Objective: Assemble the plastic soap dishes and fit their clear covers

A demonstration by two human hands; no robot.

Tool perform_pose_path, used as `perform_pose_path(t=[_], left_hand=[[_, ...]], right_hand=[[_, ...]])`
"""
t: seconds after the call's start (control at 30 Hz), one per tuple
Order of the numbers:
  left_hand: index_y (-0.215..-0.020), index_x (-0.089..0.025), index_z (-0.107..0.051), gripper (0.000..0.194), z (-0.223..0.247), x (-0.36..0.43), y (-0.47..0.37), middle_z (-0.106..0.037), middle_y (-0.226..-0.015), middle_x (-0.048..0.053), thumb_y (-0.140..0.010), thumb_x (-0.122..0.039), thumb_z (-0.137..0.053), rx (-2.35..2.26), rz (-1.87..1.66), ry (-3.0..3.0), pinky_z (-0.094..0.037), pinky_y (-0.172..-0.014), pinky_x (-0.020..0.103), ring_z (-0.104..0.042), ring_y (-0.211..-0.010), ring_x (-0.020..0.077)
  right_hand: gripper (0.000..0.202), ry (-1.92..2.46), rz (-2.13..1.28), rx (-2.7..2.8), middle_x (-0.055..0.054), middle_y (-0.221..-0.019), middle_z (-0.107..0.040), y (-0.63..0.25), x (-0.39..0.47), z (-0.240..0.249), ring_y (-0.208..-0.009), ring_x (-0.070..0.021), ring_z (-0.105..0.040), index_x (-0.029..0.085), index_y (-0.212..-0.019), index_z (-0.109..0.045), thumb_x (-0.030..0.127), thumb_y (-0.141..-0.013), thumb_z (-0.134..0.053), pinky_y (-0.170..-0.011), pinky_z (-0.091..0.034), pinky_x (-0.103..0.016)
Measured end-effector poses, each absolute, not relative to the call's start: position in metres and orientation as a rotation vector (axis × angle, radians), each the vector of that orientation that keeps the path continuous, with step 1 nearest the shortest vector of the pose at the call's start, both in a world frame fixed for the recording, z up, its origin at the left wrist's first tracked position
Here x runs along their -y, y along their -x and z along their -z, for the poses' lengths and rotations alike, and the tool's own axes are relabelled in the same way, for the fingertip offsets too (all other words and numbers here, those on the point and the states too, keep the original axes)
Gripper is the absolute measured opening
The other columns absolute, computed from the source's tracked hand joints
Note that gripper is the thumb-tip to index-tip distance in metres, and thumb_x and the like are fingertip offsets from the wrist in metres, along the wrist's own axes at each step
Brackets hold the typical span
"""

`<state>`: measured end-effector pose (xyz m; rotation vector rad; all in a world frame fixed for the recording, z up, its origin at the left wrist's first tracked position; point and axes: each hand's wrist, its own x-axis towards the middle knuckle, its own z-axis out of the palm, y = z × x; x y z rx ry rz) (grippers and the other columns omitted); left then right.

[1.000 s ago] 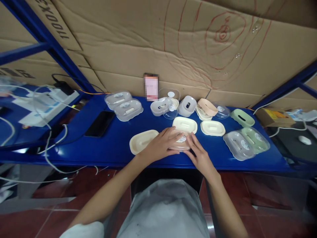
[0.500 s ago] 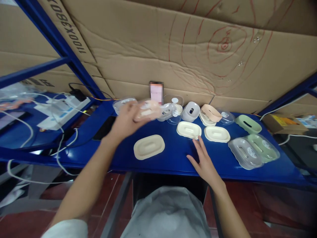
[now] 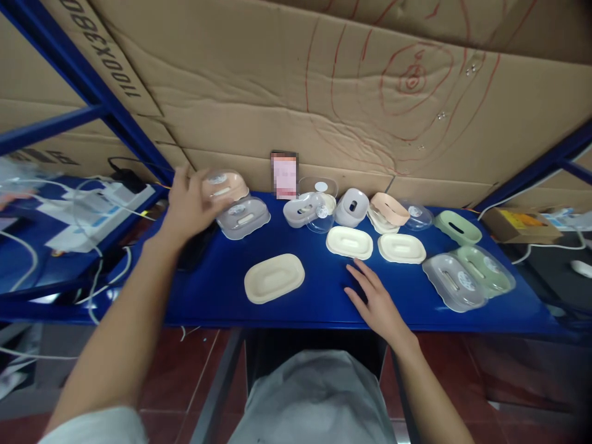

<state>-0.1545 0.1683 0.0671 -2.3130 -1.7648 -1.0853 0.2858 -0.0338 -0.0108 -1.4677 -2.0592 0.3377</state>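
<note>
My left hand (image 3: 192,203) is at the left end of a peach soap box (image 3: 226,185) with a clear lid. Its fingers are spread and slightly blurred, with the thumb along the box's front. Right beside that box sits a grey lidded soap box (image 3: 244,217). My right hand (image 3: 375,302) is open just above the blue table, its fingertips just short of a cream oval base (image 3: 349,243). A second cream base (image 3: 401,248) lies to the right of it. Another cream oval piece (image 3: 274,279) lies alone between my hands.
Along the back stand a phone (image 3: 285,176), grey slotted shells (image 3: 352,208), a peach shell (image 3: 390,209), clear lids (image 3: 417,217) and a green shell (image 3: 457,227). Lidded grey (image 3: 456,282) and green (image 3: 485,271) boxes are at right. Power strips (image 3: 106,216) and cables lie left.
My left hand has carried the peach soap box left and put it beside the grey lidded one. Its fingers have spread. My right hand has drawn back slightly from the cream base.
</note>
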Motion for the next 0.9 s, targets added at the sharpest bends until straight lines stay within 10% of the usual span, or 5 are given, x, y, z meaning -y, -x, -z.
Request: perform_pose_path(t=[0.2,0.37,0.9], left_hand=[[-0.136,-0.033,-0.068,0.048,-0.03,-0.032,0.096,-0.069,-0.143,0.008,-0.101,-0.065,-0.058,1.563,0.759,2.699,-0.051,-0.113,0.058,-0.066,-0.133,0.0352],[-0.139,-0.032,-0.065,0.04,0.017,0.023,0.071,-0.063,-0.153,0.01,-0.105,-0.052,-0.059,1.525,0.711,2.812,-0.045,-0.121,0.064,-0.054,-0.149,0.0366],[-0.13,-0.029,-0.07,0.027,0.022,-0.004,0.043,-0.063,-0.151,0.009,-0.106,-0.037,-0.06,1.439,0.965,2.924,-0.045,-0.124,0.061,-0.05,-0.151,0.0327]], right_hand=[[0.054,1.463,-0.048,2.218,-0.012,-0.158,-0.059,-0.259,-0.039,-0.027,-0.145,-0.035,-0.056,0.027,-0.162,-0.05,0.046,-0.111,-0.048,-0.121,-0.046,-0.056],[0.062,1.6,0.076,2.316,-0.023,-0.165,-0.048,-0.224,-0.098,-0.035,-0.146,-0.0418,-0.052,0.014,-0.163,-0.045,0.04,-0.109,-0.055,-0.119,-0.042,-0.059],[0.051,1.61,-0.008,2.352,-0.013,-0.163,-0.054,-0.316,-0.066,-0.038,-0.149,-0.0337,-0.051,0.024,-0.156,-0.056,0.042,-0.108,-0.053,-0.12,-0.044,-0.054]])
